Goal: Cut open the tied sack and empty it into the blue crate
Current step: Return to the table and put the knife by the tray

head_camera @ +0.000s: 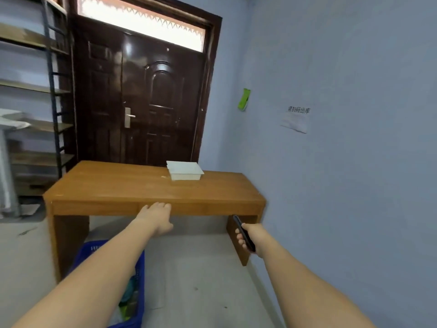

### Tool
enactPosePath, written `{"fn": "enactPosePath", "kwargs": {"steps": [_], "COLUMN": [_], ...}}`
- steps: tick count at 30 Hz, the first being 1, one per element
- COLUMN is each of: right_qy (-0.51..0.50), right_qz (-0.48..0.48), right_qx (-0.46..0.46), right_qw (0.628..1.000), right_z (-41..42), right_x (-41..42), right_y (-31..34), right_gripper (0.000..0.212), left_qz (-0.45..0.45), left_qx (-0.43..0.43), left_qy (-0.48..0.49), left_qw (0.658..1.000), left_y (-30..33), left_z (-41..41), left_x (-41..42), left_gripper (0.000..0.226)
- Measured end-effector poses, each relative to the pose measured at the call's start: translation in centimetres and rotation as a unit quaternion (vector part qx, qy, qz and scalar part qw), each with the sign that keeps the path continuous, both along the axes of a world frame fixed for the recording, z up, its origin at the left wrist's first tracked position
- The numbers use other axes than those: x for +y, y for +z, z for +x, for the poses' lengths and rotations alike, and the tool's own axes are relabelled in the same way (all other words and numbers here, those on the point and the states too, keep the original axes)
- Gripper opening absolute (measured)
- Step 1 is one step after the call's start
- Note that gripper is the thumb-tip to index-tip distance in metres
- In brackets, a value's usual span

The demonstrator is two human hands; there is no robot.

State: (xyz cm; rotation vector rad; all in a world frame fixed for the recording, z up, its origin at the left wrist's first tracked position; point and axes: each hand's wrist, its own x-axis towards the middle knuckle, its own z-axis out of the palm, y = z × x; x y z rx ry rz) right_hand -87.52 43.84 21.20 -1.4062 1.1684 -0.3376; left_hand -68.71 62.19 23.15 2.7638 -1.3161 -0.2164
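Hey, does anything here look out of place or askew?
Mostly tidy. The paper notice on the right wall hangs slightly crooked, its lower edge curling. Scraps lie on the floor left of the wooden table. No sack is visible.

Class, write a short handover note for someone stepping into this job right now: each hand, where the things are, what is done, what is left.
Left hand: open, fingers at the front edge of the wooden table.
Right hand: grips a dark cutter.
Blue crate: on the floor under the left arm, already holding some items.
White box: on the table.
Sack: not in view, so whether it was cut or emptied cannot be told.
Left: find the sack and check.
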Motion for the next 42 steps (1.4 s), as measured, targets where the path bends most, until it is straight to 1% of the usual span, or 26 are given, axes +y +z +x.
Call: {"fn": "enactPosePath", "kwargs": {"steps": [5, 10, 13, 17, 23, 27, 32, 37, 40, 42], "right_qy": [0.0, 0.005, 0.02, 0.056, 0.119, 0.147, 0.161, 0.135, 0.119, 0.121], "right_qz": [0.03, 0.053, 0.043, 0.018, -0.02, -0.043, -0.069, -0.11, -0.089, -0.067], "right_qx": [0.004, -0.004, -0.009, -0.014, 0.025, 0.034, 0.058, 0.063, 0.059, 0.078], "right_qw": [1.0, 0.999, 0.999, 0.998, 0.992, 0.988, 0.983, 0.983, 0.987, 0.987], "right_z": [5.9, 11.7, 16.2, 22.5, 31.2, 37.3, 44.0, 51.1, 54.2, 55.7], "right_x": [-5.0, -12.8, -17.7, -22.7, -26.4, -28.4, -31.9, -37.3, -39.9, -41.2], "right_y": [-2.0, -3.6, -3.2, -2.4, -2.6, -2.7, -2.7, -0.7, -1.5, -2.9], "right_gripper": [0.038, 0.036, 0.035, 0.032, 0.032, 0.031, 0.032, 0.029, 0.018, 0.021], "left_qz": [0.01, 0.024, 0.024, -0.007, 0.025, 0.021, 0.013, -0.015, -0.019, 0.003], "left_qx": [0.011, -0.018, -0.045, -0.075, -0.054, -0.044, -0.048, -0.053, -0.034, -0.02], "left_qy": [0.032, 0.051, 0.062, 0.098, 0.128, 0.147, 0.141, 0.114, 0.092, 0.083], "left_qw": [0.999, 0.998, 0.997, 0.992, 0.99, 0.988, 0.989, 0.992, 0.995, 0.996], "left_y": [-1.8, -2.8, -1.5, 0.1, -0.5, -1.0, -2.3, -2.0, -3.2, -4.4], "left_z": [5.1, 9.1, 11.8, 16.6, 23.2, 29.4, 37.4, 44.8, 48.0, 49.8], "left_x": [-4.2, -11.4, -16.0, -21.0, -24.3, -26.6, -30.9, -37.4, -40.8, -42.8], "left_gripper": [0.062, 0.065, 0.067, 0.07, 0.073, 0.071, 0.073, 0.072, 0.072, 0.072]}}
